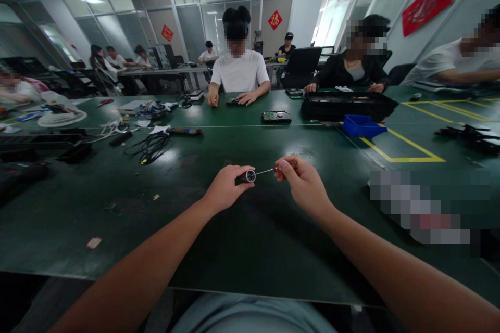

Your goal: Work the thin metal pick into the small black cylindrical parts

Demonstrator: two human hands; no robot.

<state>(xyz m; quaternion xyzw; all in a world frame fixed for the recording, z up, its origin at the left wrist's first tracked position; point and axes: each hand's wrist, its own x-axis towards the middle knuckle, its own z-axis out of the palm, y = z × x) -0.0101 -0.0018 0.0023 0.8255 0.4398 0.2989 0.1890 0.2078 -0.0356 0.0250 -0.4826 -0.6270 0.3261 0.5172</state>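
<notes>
My left hand (228,185) grips a small dark cylinder (250,176) between thumb and fingers, its round, light-rimmed end turned toward me and to the right. What kind of part it is, I cannot make out. In my right hand (299,179) is a screwdriver (276,169) with a reddish handle, mostly covered by the fingers. Its thin metal shaft points left, and the tip meets or enters the cylinder's rimmed end. Both hands are above the green table (250,250).
A hard drive (276,116) lies ahead, with a blue bin (363,126) and long black tray (347,106) to its right. Black cables (150,145) and an electric screwdriver (185,131) lie left. A person (239,73) across the table handles a circuit board.
</notes>
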